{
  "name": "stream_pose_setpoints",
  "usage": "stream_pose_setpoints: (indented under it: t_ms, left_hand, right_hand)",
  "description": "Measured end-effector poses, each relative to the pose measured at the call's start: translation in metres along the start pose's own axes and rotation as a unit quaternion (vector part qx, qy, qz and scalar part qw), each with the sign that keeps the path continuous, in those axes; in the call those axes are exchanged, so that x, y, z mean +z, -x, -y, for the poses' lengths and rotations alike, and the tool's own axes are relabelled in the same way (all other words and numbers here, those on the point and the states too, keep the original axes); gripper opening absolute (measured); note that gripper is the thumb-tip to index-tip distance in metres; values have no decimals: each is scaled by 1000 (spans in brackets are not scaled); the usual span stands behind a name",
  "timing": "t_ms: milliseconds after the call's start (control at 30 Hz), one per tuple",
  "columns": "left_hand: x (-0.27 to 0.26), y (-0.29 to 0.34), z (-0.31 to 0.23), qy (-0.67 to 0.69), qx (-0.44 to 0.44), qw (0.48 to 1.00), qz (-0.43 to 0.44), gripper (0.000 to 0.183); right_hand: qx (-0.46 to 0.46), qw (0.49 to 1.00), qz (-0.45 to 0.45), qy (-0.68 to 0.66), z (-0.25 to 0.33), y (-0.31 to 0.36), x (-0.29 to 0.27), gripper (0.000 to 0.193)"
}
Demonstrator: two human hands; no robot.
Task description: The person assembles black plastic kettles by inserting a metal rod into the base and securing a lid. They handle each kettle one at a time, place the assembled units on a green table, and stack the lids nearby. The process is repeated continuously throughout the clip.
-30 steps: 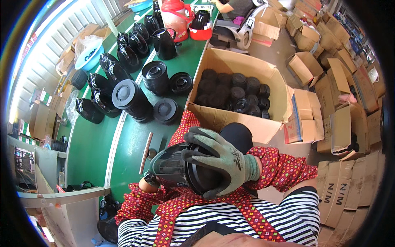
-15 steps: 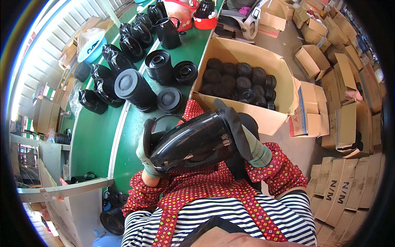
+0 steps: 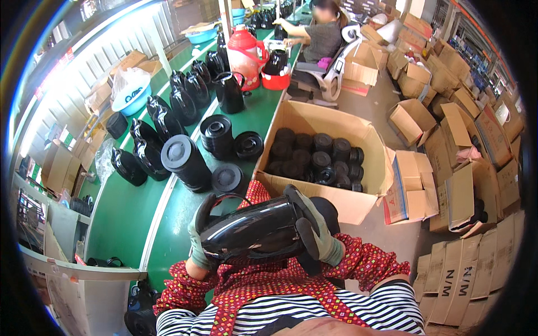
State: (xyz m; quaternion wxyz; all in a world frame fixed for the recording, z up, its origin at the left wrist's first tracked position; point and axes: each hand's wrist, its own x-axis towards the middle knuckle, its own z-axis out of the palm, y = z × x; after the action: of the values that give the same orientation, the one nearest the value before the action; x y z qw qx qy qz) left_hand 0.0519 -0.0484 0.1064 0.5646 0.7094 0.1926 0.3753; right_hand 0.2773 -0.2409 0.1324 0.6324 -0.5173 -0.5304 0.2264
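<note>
A glossy black jug (image 3: 252, 232) is held up before the person's body, close to the right edge of the green workbench (image 3: 182, 224). It lies on its side, its long axis running from left to right and rising slightly rightward; its looped handle points upward near the left end. The gloved left hand (image 3: 200, 235) wraps the left end, fingers curled around it. The gloved right hand (image 3: 322, 232) grips the right end, fingers spread apart along it.

Just beyond the bench's right edge, a large open carton (image 3: 350, 204) contains stacked black round lids (image 3: 322, 159). Near the bench's left edge, a blue basin (image 3: 134, 102) has dark rings inside; toward the far end, a red container (image 3: 276, 82) holds a black item.

On the bench, a tall stack of black discs (image 3: 188, 165) stands beside a short pile (image 3: 228, 178). Black jugs (image 3: 128, 166) line up along the left edge, and a red-and-white flask (image 3: 242, 59) stands near the right edge. A co-worker (image 3: 325, 42) sits by the far end. Brown boxes (image 3: 412, 120) crowd the floor at right; a corrugated wall (image 3: 140, 42) runs along the left.
</note>
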Motion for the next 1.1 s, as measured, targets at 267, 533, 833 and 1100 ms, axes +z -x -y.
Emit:
stream_pose_setpoints:
  t_ms: [267, 533, 833, 1100]
  left_hand:
    - [6, 1, -18, 21, -37, 998, -45, 87]
    - [-1, 25, 30, 265, -29, 964, 15, 75]
    - [5, 40, 41, -112, 124, 985, 42, 89]
    - [3, 51, 70, 18, -2, 999, 26, 92]
  right_hand:
    - [134, 981, 28, -137, 20, -10, -10, 80]
    - [72, 974, -172, -130, 7, -1, -17, 64]
    - [56, 996, -48, 51, 10, -4, -2, 80]
    - [15, 995, -9, 99, 24, -18, 1, 90]
